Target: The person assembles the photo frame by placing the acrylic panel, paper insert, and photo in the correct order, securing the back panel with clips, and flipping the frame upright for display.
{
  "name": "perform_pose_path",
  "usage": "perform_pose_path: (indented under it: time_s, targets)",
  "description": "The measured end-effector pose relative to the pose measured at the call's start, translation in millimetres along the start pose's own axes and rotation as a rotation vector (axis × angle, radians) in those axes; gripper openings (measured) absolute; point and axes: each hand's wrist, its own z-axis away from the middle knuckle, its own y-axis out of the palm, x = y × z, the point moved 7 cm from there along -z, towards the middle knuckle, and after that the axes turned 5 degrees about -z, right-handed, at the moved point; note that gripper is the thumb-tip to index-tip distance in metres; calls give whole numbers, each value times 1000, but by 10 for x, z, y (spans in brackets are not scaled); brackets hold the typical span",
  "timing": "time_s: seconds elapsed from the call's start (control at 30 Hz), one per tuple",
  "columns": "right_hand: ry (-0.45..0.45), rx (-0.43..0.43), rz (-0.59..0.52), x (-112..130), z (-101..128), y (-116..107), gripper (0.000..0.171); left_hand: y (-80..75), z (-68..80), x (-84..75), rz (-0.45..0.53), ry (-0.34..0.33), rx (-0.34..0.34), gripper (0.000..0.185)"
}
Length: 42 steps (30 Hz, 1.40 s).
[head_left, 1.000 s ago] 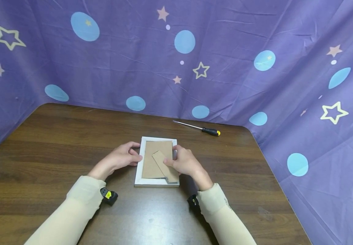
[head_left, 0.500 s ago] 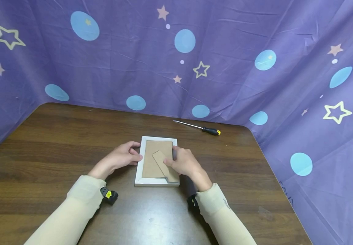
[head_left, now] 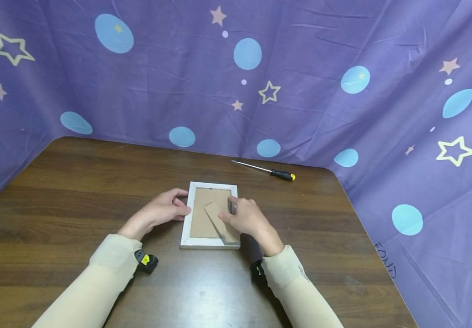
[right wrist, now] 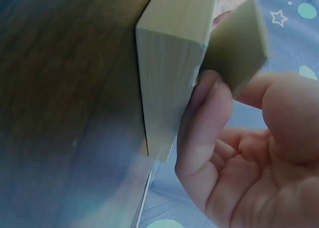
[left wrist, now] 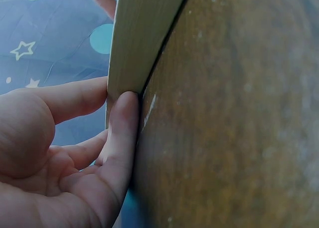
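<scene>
A white picture frame lies face down on the table, its brown backing board inside the rim. A flat stand leg slants across the board and stands out from it in the right wrist view. My left hand holds the frame's left edge, thumb at the rim and a finger against the side in the left wrist view. My right hand pinches the stand leg, with the thumb on its outer face and a finger near the frame's right edge. The frame's front is hidden.
A screwdriver with a black and yellow handle lies behind the frame, to the right. The wooden table is bounded at the back and sides by a purple curtain with stars and dots.
The backing board sits deeper in the frame, and a dark line now shows along its top edge. My right index finger has shifted slightly; my left hand stays put.
</scene>
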Motion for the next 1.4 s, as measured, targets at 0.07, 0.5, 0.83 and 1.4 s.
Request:
perform_pose_path:
  time_s: [0.07,0.5,0.83,1.4]
  targets:
    - [-9,3,7,2,1,3,68,-1,-1,3,-2,2,0,70]
    - [7,33,-34,-7,-22,11,64,-8,-5,10,4,2,-3,70]
    - [-6,1,9,4,-6,-1,61,-13,-2,9,7,1,-1,70]
    - [-41,-41,122,9,-1,-26,59,-3,-6,-6,5,-8,-2,70]
